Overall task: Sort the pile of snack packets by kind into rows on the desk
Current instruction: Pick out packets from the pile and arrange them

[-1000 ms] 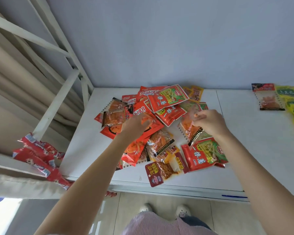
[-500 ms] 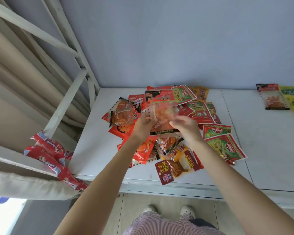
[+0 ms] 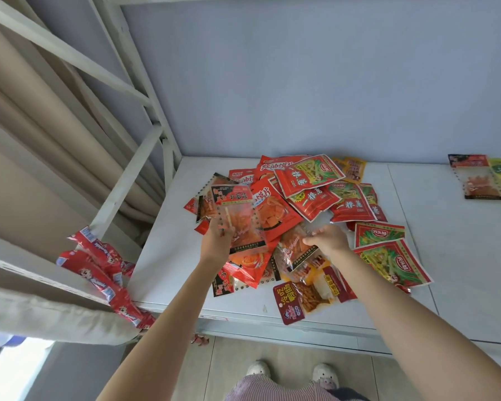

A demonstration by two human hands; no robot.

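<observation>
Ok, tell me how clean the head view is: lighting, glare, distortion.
Head view: soft, even daylight, only faint shadows on the desk; wide-angle bending stretches the bed frame; mild glare on the clear packet held by the left hand; right hand sharp.
</observation>
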